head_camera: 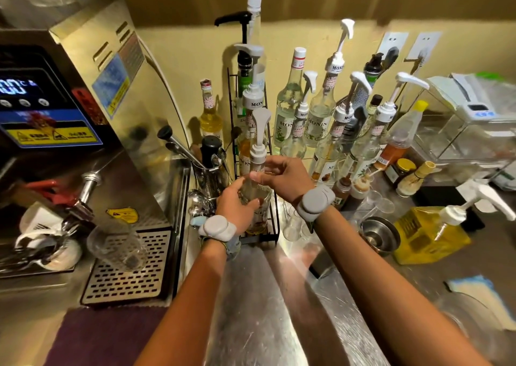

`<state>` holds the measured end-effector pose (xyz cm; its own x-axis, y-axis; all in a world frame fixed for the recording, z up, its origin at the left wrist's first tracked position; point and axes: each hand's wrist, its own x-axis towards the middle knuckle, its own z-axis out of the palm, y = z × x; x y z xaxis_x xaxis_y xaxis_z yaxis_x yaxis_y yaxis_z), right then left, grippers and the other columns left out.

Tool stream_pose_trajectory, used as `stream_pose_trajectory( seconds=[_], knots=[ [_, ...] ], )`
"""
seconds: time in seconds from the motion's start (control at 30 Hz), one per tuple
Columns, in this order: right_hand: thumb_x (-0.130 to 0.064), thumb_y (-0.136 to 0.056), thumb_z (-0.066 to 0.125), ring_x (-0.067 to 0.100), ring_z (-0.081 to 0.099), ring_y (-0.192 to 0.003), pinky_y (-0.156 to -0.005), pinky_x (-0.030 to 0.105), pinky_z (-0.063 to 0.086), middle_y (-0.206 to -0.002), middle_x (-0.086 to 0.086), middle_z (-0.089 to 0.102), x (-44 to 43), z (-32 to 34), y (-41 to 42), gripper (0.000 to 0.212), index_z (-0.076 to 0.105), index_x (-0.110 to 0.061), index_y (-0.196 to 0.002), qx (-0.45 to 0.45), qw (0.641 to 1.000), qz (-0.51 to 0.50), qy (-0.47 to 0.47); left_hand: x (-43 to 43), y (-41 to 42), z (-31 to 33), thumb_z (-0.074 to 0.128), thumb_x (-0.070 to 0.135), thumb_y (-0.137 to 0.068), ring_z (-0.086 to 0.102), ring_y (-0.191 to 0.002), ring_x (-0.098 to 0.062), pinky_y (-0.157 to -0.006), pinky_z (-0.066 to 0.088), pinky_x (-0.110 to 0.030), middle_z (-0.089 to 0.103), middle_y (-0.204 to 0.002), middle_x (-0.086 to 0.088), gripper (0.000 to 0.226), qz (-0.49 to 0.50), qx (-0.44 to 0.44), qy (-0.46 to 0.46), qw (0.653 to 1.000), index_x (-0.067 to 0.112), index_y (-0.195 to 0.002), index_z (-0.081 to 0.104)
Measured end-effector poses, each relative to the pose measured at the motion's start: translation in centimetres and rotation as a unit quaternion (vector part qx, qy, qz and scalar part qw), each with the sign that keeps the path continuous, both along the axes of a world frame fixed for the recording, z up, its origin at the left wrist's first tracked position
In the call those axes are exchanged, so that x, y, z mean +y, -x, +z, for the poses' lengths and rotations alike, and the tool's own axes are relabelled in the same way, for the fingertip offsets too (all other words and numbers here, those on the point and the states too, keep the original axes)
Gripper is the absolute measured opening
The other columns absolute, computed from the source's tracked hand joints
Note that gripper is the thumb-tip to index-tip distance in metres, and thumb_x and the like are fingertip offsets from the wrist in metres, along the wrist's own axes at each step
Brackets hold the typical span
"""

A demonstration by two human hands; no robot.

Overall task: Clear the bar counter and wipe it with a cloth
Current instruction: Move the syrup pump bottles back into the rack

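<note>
A clear syrup bottle with a white pump [258, 153] stands at the front end of a black wire rack [275, 226] on the steel counter [268, 296]. My left hand [236, 203] wraps around the bottle's lower body. My right hand [282, 174] grips its neck just under the pump. Both wrists wear grey bands. A blue-and-white cloth [474, 290] lies on the counter at the far right, apart from both hands.
A steel hot-water machine [83, 108] with a perforated drip tray [128, 270] and a plastic cup fills the left. Several pump syrup bottles [321, 120] crowd the back wall. A yellow pump jug [435, 231], steel bowl [381, 233], small glasses and a purple mat [111, 337] lie nearby.
</note>
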<state>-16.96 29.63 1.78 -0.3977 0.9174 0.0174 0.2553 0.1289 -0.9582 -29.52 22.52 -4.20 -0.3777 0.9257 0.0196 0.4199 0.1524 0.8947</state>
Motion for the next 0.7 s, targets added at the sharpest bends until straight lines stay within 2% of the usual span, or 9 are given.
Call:
stream_pose_trajectory(
  seconds=[0.1, 0.13, 0.23, 0.3, 0.37, 0.43, 0.5, 0.6, 0.7],
  knots=[
    [-0.024, -0.076, 0.085, 0.014, 0.054, -0.073, -0.092, 0.048, 0.056, -0.074, 0.002, 0.058, -0.3, -0.4, 0.0, 0.024, 0.075, -0.015, -0.097, 0.005, 1.0, 0.003, 0.012, -0.3, -0.1, -0.3, 0.073, 0.013, -0.08, 0.059, -0.094, -0.002, -0.071, 0.04, -0.001, 0.062, -0.096, 0.024, 0.053, -0.001, 0.0, -0.011, 1.0, 0.031, -0.127, 0.056],
    [-0.023, -0.076, 0.085, 0.014, 0.054, -0.074, -0.092, 0.047, 0.056, -0.075, 0.002, 0.057, -0.3, -0.5, -0.1, 0.024, 0.075, -0.015, -0.097, 0.011, 1.0, 0.004, 0.018, -0.4, -0.2, -0.4, 0.073, 0.014, -0.081, 0.058, -0.096, -0.002, -0.071, 0.039, -0.001, 0.063, -0.098, 0.023, 0.054, -0.002, 0.002, -0.011, 1.0, 0.031, -0.129, 0.055],
    [-0.024, -0.076, 0.085, 0.009, 0.058, -0.074, -0.088, 0.037, 0.058, -0.074, -0.005, 0.061, -0.3, -0.6, -0.2, 0.019, 0.073, -0.027, -0.089, 0.016, 1.0, 0.003, 0.021, -0.7, -0.3, -0.5, 0.071, 0.018, -0.082, 0.058, -0.1, -0.005, -0.081, 0.043, -0.017, 0.064, -0.108, 0.015, 0.057, 0.003, 0.01, -0.008, 1.0, 0.034, -0.133, 0.051],
    [-0.024, -0.076, 0.085, 0.003, 0.061, -0.074, -0.084, 0.027, 0.058, -0.073, -0.016, 0.065, -0.4, -0.7, -0.3, 0.02, 0.072, -0.031, -0.089, 0.017, 1.0, 0.006, 0.017, -0.7, -0.5, -0.4, 0.071, 0.017, -0.081, 0.057, -0.098, -0.003, -0.078, 0.042, -0.013, 0.063, -0.105, 0.018, 0.058, 0.007, 0.012, -0.004, 1.0, 0.034, -0.133, 0.051],
    [-0.025, -0.076, 0.085, 0.004, 0.064, -0.081, -0.089, 0.027, 0.057, -0.08, -0.014, 0.067, -0.5, -0.9, -0.2, 0.027, 0.074, -0.021, -0.1, 0.019, 1.0, 0.002, 0.022, -0.8, -0.6, -0.2, 0.071, 0.015, -0.081, 0.057, -0.093, -0.001, -0.067, 0.037, 0.001, 0.06, -0.095, 0.027, 0.056, 0.013, 0.011, -0.004, 1.0, 0.033, -0.131, 0.053],
    [-0.028, -0.076, 0.085, 0.012, 0.064, -0.092, -0.098, 0.036, 0.055, -0.091, -0.006, 0.067, -0.5, -1.0, -0.1, 0.044, 0.07, -0.01, -0.113, 0.007, 0.999, -0.009, 0.036, -0.8, -0.7, 0.0, 0.072, 0.014, -0.08, 0.058, -0.09, -0.004, -0.06, 0.036, 0.002, 0.057, -0.089, 0.029, 0.055, 0.019, 0.017, 0.0, 1.0, 0.031, -0.129, 0.055],
    [-0.026, -0.076, 0.085, 0.015, 0.065, -0.098, -0.101, 0.04, 0.054, -0.096, -0.003, 0.068, -0.7, -1.0, -0.1, 0.051, 0.067, -0.009, -0.12, 0.009, 0.998, -0.021, 0.055, -0.7, -0.7, 0.1, 0.072, 0.014, -0.08, 0.061, -0.098, -0.012, -0.068, 0.043, -0.008, 0.062, -0.097, 0.02, 0.054, 0.019, 0.026, 0.008, 0.999, 0.028, -0.129, 0.056],
    [-0.018, -0.074, 0.087, 0.024, 0.067, -0.11, -0.103, 0.042, 0.053, -0.11, 0.009, 0.071, -1.0, -1.3, -0.4, 0.058, 0.062, -0.011, -0.126, 0.056, 0.992, -0.044, 0.105, -0.8, -0.9, 0.5, 0.073, 0.016, -0.081, 0.056, -0.12, -0.02, -0.096, 0.049, -0.033, 0.059, -0.13, 0.0, 0.064, 0.021, 0.038, 0.01, 0.999, 0.021, -0.14, 0.049],
    [-0.015, -0.075, 0.086, 0.023, 0.067, -0.113, -0.103, 0.04, 0.053, -0.115, 0.007, 0.07, -1.0, -1.3, -1.2, 0.055, 0.061, -0.012, -0.124, 0.072, 0.989, -0.059, 0.115, -1.2, -1.1, 1.0, 0.076, 0.022, -0.08, 0.051, -0.128, -0.021, -0.104, 0.045, -0.041, 0.05, -0.143, -0.005, 0.074, 0.045, 0.028, 0.006, 0.999, 0.02, -0.146, 0.041]
  ],
)
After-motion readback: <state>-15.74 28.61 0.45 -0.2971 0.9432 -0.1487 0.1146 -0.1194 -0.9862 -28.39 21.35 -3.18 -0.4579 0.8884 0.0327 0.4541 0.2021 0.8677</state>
